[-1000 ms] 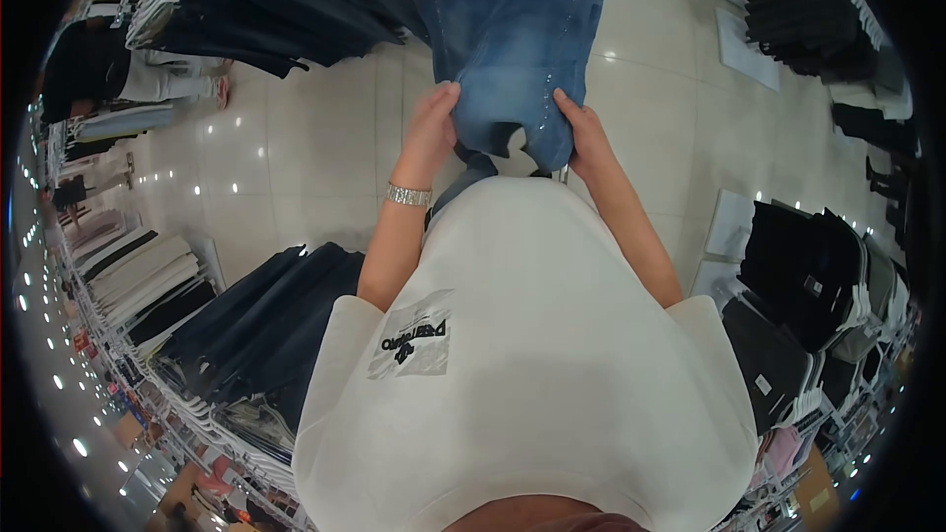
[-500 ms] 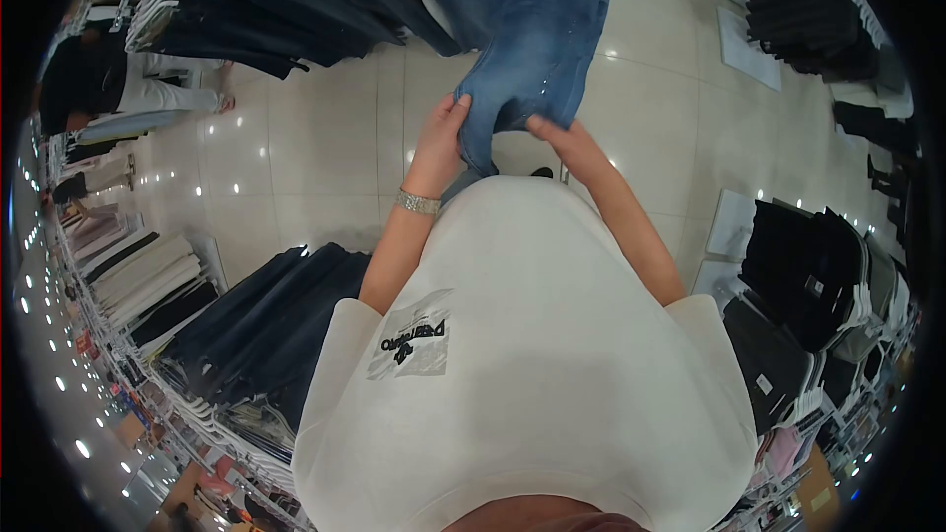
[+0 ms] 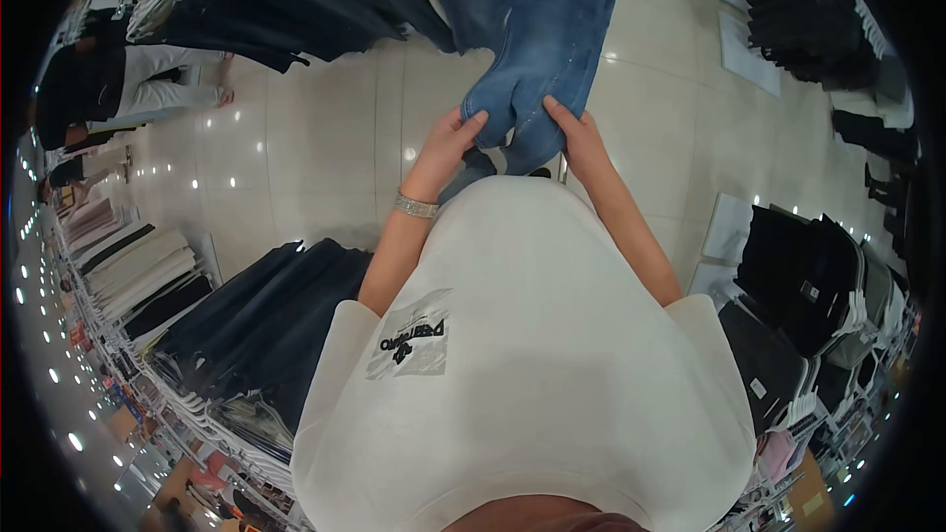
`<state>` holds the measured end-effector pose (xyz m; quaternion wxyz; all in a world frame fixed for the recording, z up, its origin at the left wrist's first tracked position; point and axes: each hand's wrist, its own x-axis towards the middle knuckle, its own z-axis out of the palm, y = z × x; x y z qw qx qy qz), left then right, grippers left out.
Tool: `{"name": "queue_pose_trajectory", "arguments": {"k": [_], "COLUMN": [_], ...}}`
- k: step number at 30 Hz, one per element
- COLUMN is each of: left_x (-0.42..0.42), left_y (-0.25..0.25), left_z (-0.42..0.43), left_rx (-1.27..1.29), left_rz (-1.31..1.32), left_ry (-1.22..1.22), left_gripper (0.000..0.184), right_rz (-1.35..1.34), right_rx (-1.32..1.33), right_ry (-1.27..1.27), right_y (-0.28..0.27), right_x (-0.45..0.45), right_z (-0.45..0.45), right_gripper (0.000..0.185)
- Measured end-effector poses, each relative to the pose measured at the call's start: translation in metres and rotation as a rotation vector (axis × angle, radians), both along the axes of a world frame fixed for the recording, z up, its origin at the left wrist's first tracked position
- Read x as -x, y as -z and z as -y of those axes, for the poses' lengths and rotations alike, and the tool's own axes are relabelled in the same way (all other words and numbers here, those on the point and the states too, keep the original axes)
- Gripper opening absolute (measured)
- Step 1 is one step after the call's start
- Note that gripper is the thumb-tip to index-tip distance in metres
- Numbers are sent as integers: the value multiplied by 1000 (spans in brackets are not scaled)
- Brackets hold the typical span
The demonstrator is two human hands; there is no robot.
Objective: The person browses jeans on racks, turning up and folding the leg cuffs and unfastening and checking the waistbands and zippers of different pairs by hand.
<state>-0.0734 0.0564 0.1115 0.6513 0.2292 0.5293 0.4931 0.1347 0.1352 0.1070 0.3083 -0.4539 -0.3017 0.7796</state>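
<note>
A pair of blue jeans (image 3: 552,49) hangs in front of me, its waist at the top of the head view and its legs reaching down toward my body. My left hand (image 3: 455,136) grips the edge of one leg, thumb on top and fingers beneath the cloth. On the other leg, my right hand (image 3: 576,128) holds the outer edge in the same way, its fingers mostly hidden behind the denim. Between the two hands the legs lie side by side, with a narrow fold running down the middle.
Dark jeans on white hangers (image 3: 296,0) hang at upper left, beside the held pair. More dark jeans (image 3: 266,315) hang at lower left, and black trousers (image 3: 798,276) at right. A person in white trousers (image 3: 163,79) stands at far left. Tiled floor (image 3: 325,138) lies between the racks.
My right hand has moved up slightly and now grips the second leg, where it was blurred at the hem side before. The legs are now spread flatter, side by side.
</note>
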Motion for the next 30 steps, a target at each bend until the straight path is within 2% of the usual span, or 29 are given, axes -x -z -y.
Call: {"name": "queue_pose_trajectory", "arguments": {"k": [4, 7, 20, 26, 29, 30], "left_x": [9, 16, 3, 7, 7, 8], "left_y": [17, 25, -9, -3, -11, -12], "left_z": [-1, -6, -9, -6, -5, -6], "left_rx": [-75, -128, -67, -53, -50, -52], "left_rz": [-93, -264, 16, 85, 139, 151], "left_ry": [-142, -166, -305, -330, -354, -348], "left_gripper": [32, 30, 29, 31, 33, 33], "right_rz": [-56, -66, -201, -290, -251, -151], "right_rx": [32, 16, 138, 86, -3, -61], "right_ry": [103, 146, 159, 91, -118, -197], "right_y": [-6, -2, -15, -22, -8, -7], "right_x": [-4, -2, -7, -11, -12, -10], "right_z": [-9, -15, -12, -11, -6, -3], "right_gripper": [56, 54, 58, 54, 59, 62]}}
